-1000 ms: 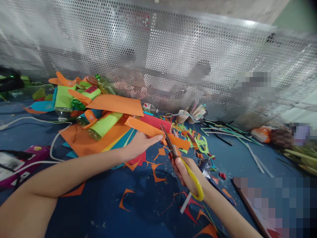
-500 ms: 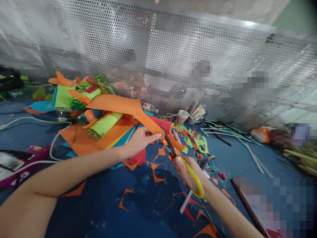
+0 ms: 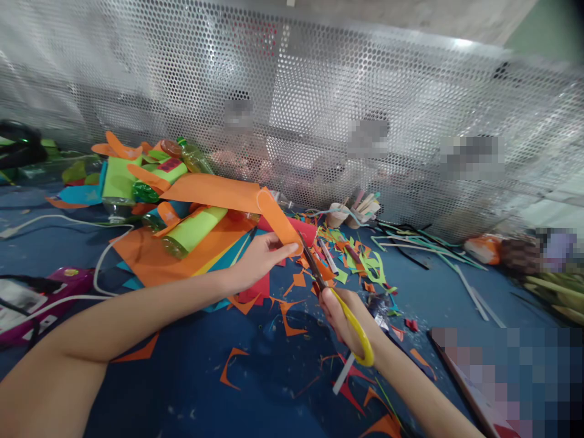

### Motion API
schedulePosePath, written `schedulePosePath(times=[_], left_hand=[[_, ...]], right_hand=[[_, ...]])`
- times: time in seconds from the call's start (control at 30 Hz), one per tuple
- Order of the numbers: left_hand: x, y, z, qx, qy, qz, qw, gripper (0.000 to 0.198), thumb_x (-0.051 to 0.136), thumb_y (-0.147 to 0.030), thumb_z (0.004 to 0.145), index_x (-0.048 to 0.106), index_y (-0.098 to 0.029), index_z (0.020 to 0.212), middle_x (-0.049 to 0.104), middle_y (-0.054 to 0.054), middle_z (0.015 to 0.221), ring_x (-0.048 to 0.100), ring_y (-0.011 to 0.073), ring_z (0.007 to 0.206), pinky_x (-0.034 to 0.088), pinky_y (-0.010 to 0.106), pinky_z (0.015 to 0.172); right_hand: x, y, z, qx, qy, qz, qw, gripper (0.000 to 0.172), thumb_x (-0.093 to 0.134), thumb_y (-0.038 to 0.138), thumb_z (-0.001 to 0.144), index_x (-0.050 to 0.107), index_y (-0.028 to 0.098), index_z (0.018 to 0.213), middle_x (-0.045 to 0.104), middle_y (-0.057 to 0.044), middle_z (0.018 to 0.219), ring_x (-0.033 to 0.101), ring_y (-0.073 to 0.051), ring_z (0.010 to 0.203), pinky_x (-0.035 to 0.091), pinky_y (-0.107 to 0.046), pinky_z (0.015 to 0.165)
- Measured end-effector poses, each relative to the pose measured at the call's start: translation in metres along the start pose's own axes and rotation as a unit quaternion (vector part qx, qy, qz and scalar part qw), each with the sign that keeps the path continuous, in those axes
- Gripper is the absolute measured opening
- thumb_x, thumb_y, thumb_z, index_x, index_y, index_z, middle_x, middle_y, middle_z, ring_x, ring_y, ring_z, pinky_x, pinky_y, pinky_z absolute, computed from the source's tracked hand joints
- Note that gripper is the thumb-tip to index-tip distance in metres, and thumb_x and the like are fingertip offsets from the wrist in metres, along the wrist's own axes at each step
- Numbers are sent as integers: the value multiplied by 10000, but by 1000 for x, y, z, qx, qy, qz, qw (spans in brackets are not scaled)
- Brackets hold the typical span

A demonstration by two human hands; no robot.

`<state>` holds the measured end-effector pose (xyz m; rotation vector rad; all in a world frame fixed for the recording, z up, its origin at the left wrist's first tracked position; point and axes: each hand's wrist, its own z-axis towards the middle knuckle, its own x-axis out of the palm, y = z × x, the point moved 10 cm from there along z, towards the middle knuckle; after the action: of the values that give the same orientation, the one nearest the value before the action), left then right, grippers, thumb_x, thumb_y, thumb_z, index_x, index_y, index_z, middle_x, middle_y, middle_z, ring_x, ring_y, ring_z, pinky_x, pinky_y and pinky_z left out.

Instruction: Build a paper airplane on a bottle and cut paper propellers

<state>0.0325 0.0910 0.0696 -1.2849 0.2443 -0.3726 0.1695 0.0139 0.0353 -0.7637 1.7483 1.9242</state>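
Note:
Between thumb and fingers, my left hand [image 3: 260, 261] pinches a long orange paper strip [image 3: 279, 220] with a rounded far end. My right hand [image 3: 342, 313] is wrapped round the yellow handle of a pair of scissors [image 3: 314, 264]. The dark blades point up and away, right beside the strip's near end; whether they bite into the paper I cannot make out. A red paper piece [image 3: 303, 233] lies behind the blades. Below both hands, orange paper scraps [image 3: 292, 322] are scattered over the blue surface [image 3: 191, 371].
Bottles wrapped in green paper [image 3: 196, 231] and orange sheets [image 3: 214, 190] pile up at left. Two cups [image 3: 364, 210] stand by the perforated metal screen [image 3: 301, 103]. A purple box [image 3: 68, 286] with white cables lies far left, thin sticks [image 3: 429, 243] and a flat panel [image 3: 502, 383] at right.
The orange strip has tilted more upright, its rounded far end shifting right. An orange piece near the blades now shows less. Both hands stay almost in place.

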Motion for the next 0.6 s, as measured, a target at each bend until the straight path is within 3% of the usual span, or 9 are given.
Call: schedulePosePath(times=[0.43, 0.6], left_hand=[[-1, -6, 1, 21, 2, 21, 1000, 185, 573, -323, 785, 622, -145, 791, 495, -19, 607, 408, 82, 548, 313, 229, 539], [-4, -3, 3, 14, -9, 20, 1000, 240, 545, -336, 808, 548, -152, 654, 442, -30, 553, 401, 80, 519, 317, 229, 521]], right_hand=[[0, 2, -2, 31, -5, -24, 999, 485, 305, 576, 851, 317, 215, 527, 325, 48, 420, 284, -68, 353, 221, -202, 318], [-2, 6, -2, 24, -19, -18, 999, 484, 324, 587, 837, 315, 218, 523, 322, 52, 411, 286, -68, 338, 222, -208, 314]])
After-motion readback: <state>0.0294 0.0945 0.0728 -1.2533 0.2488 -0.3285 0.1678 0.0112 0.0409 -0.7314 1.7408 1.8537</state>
